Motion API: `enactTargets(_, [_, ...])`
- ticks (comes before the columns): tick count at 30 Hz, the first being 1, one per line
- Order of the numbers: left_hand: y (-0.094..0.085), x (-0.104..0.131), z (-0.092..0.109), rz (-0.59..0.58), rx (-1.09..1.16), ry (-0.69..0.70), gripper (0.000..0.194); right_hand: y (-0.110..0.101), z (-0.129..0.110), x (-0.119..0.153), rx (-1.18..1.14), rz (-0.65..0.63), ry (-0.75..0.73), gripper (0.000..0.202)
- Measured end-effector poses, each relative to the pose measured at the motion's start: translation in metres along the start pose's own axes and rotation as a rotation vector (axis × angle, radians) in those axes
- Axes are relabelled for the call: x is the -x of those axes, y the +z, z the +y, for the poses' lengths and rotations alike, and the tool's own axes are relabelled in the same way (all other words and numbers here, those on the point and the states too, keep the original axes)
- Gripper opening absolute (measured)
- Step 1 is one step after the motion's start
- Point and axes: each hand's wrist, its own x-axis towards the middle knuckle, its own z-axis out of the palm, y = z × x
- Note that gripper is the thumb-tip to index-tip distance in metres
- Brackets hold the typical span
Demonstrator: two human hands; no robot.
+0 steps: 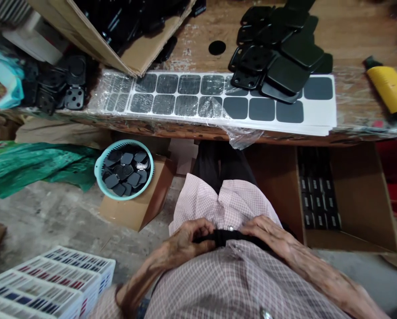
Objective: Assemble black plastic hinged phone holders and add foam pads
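Observation:
My left hand (194, 237) is closed on a black strap (223, 237) at my waist, over the checked shirt. At the strap's other side, my right hand (263, 229) rests with its fingers curled against it; its fingertips are partly hidden. Above them, on the wooden bench (198, 44), lies a white sheet of dark rounded squares (261, 109), partly under clear plastic film. A pile of black flat plates (286, 55) covers part of the sheet's right end.
An open carton of black parts (140, 62) stands on the bench, with a yellow tool (389, 88) at right. Below are a blue basket of dark pieces (97, 170), a carton with small black boxes (361, 199) and white plastic crates (85, 283).

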Motion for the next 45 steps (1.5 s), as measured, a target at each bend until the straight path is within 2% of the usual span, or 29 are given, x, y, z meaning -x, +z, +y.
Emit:
enactTargets(2, [0.001, -0.005, 0.001, 0.012, 0.026, -0.002, 0.021, 0.005, 0.003, -0.006, 0.002, -0.043, -0.044, 0.028])
enactTargets(8, [0.001, -0.012, -0.002, 0.046, 0.149, 0.022, 0.025, 0.016, 0.009, -0.014, -0.121, 0.022, 0.0, 0.007])
enactTargets(11, [-0.003, -0.01, 0.0, -0.023, 0.163, 0.011, 0.015, 0.018, 0.01, -0.014, -0.194, 0.048, 0.049, 0.009])
enactTargets(14, [-0.005, -0.008, 0.003, -0.071, 0.188, -0.012, 0.015, 0.021, 0.009, -0.015, -0.237, 0.107, 0.075, 0.015])
enactTargets(17, [-0.002, -0.009, 0.0, 0.019, 0.245, -0.009, 0.014, 0.026, 0.007, -0.012, -0.262, 0.148, 0.079, 0.028])
enactTargets(19, [0.001, -0.01, -0.002, 0.084, 0.295, -0.024, 0.015, 0.029, 0.009, -0.005, -0.273, 0.131, 0.084, 0.027])
enactTargets(21, [0.003, -0.012, -0.002, 0.128, 0.346, -0.055, 0.02, 0.03, 0.013, 0.004, -0.326, 0.075, -0.016, 0.031])
enactTargets(24, [0.007, -0.012, 0.004, 0.153, 0.41, -0.109, 0.027, 0.028, 0.018, 0.016, -0.46, 0.041, -0.256, 0.058])
enactTargets(25, [0.008, -0.012, 0.007, 0.156, 0.426, -0.119, 0.029, 0.027, 0.018, 0.018, -0.469, 0.062, -0.252, 0.061])
enactTargets(27, [0.01, -0.01, 0.013, 0.164, 0.441, -0.13, 0.03, 0.025, 0.014, 0.019, -0.404, 0.133, -0.084, 0.054])
enactTargets(29, [0.011, -0.008, 0.017, 0.187, 0.437, -0.129, 0.03, 0.025, 0.008, 0.015, -0.28, 0.248, 0.098, 0.035])
enactTargets(31, [0.012, -0.007, 0.017, 0.195, 0.424, -0.122, 0.028, 0.026, 0.004, 0.008, -0.19, 0.32, 0.141, 0.018])
enactTargets(34, [0.012, -0.004, 0.014, 0.163, 0.398, -0.095, 0.028, 0.026, 0.004, -0.004, -0.176, 0.252, 0.102, 0.013])
enactTargets(38, [0.012, -0.003, 0.012, 0.136, 0.354, -0.062, 0.031, 0.024, 0.006, -0.01, -0.246, 0.136, 0.133, 0.021])
enactTargets(45, [0.011, -0.005, 0.006, 0.109, 0.298, -0.008, 0.029, 0.027, 0.002, -0.014, -0.322, 0.109, 0.15, 0.015])
